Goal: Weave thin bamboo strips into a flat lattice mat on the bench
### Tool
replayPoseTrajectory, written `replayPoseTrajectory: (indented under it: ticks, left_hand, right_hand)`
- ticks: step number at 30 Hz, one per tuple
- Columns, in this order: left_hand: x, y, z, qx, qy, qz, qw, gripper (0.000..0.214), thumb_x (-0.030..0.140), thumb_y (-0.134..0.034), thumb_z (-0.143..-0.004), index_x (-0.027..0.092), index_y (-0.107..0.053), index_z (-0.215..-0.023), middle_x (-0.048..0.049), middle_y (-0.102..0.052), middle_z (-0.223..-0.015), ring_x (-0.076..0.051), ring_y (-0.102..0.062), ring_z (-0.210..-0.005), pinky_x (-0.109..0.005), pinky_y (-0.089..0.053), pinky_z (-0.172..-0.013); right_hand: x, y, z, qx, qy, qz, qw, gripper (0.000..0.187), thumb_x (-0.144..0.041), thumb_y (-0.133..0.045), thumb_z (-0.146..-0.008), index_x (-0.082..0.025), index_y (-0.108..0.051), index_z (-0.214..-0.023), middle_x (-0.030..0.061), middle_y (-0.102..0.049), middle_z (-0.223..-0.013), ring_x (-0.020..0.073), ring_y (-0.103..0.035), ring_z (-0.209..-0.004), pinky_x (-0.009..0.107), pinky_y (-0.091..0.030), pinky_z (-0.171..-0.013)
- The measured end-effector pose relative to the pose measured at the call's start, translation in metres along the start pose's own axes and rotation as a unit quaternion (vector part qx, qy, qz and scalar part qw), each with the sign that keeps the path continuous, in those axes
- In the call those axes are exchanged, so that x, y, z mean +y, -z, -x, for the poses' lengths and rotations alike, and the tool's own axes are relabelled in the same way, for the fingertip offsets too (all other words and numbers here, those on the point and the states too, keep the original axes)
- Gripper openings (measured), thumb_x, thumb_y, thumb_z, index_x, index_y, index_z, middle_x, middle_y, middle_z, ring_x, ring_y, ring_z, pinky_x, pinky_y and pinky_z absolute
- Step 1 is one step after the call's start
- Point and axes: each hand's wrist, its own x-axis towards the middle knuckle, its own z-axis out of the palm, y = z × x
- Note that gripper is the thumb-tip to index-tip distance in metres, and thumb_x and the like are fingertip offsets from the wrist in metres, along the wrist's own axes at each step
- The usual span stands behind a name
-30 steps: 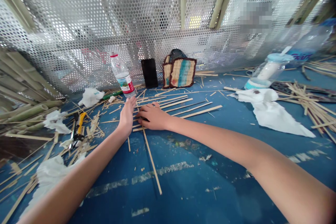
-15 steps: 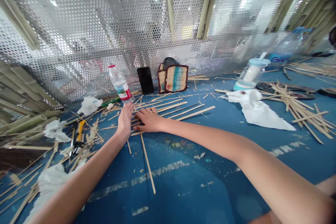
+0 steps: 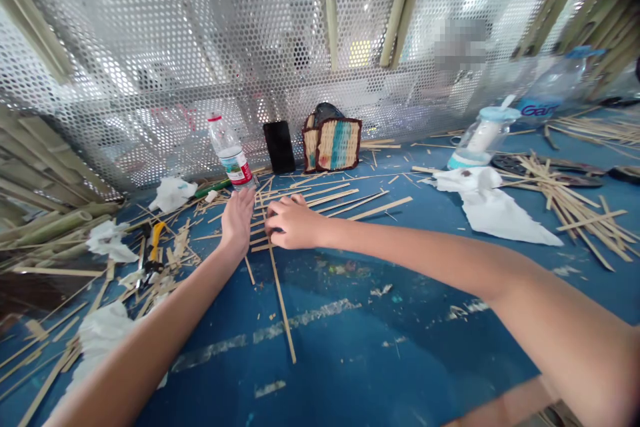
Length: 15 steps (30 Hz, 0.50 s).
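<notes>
Blue tabletop (image 3: 360, 340): bears the strips at mid-table, on the person's side of an upright bottle (image 3: 234, 161), a phone (image 3: 279, 147) and a woven pouch (image 3: 341, 145)
Strip layer (image 3: 340, 196): thin pale strips lying roughly side by side under and beyond the right hand, part hidden by fingers
Layer axis: left to right, right ends angled slightly away from the person, spacing uneven
Layer handling: judged light, springy and fairly stiff lengthwise, liable to split at thin edges and to slide when loose; best pressed flat at the crossing, or one strip pinched by its long edges
Right hand (image 3: 294, 221): fingers bent down over the strips; whether they pinch one, cannot tell
Left hand (image 3: 237, 219): fingers straight and together, beside the strips at left; near the right hand, not touching it
Long cross strip (image 3: 283, 305): crosses the layer, near end pointing to the person and slightly right; judged flexible, free near end the easiest hold
Short strip end (image 3: 250, 271): projects toward the person near the left wrist, nearly parallel to the long cross strip
</notes>
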Motion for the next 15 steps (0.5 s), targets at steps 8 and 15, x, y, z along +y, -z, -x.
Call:
replayPoseTrajectory:
  ticks: [8, 15]
  left_hand:
    - [-0.001, -0.001, 0.003, 0.014, -0.012, 0.047, 0.999, 0.046, 0.040, -0.031, -0.101, 0.016, -0.061, -0.126, -0.0162, -0.056, -0.146, -0.021, -0.052, -0.136, -0.035, -0.036, -0.118]
    - [0.073, 0.006, 0.008, -0.002, -0.098, 0.050, 0.994, 0.024, 0.018, -0.051, -0.088, 0.009, -0.065, -0.105, -0.0144, -0.069, -0.127, -0.024, -0.067, -0.116, -0.048, -0.039, -0.115]
  right_hand:
    - [-0.006, -0.003, 0.021, 0.048, -0.010, -0.031, 0.998, 0.018, -0.026, -0.058, -0.090, -0.022, -0.074, -0.095, 0.0093, -0.063, -0.120, 0.0287, -0.050, -0.112, 0.047, -0.031, -0.096]
    - [0.041, 0.103, 0.132, 0.178, -0.125, 0.053, 0.975, 0.021, -0.028, -0.051, -0.097, -0.026, -0.072, -0.100, 0.0046, -0.064, -0.124, 0.0269, -0.052, -0.118, 0.047, -0.027, -0.103]
